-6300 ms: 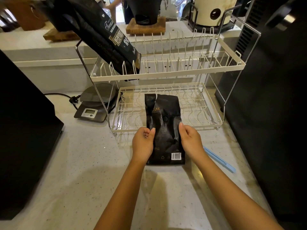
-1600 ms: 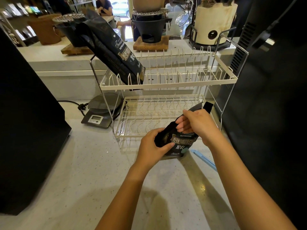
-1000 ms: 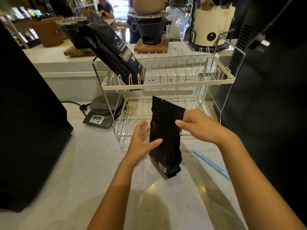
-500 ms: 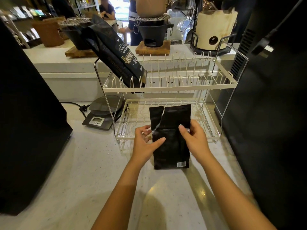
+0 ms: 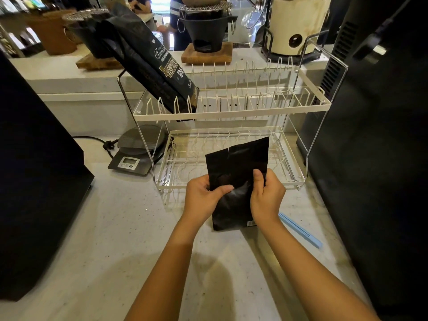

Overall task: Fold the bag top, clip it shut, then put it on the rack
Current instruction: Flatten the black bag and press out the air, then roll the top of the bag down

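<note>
A black foil coffee bag (image 5: 236,165) stands upright on the counter in front of the rack, its flat top torn with a small notch and leaning slightly right. My left hand (image 5: 203,198) grips its left edge, thumb across the front. My right hand (image 5: 266,195) grips its right edge. The light blue sealing clip (image 5: 301,230) lies on the counter to the right of my right wrist, untouched. The white two-tier wire rack (image 5: 231,113) stands just behind the bag.
A larger black coffee bag (image 5: 148,61) leans in the rack's upper tier at the left. A digital scale (image 5: 136,154) sits left of the rack. Big black machines flank the counter, one at the left (image 5: 34,170) and one at the right (image 5: 382,135). Pots stand on the back ledge.
Both hands have closed on the bag's sides, and the bag has tilted a little to the right. The blue clip has come back into view beside my right wrist.
</note>
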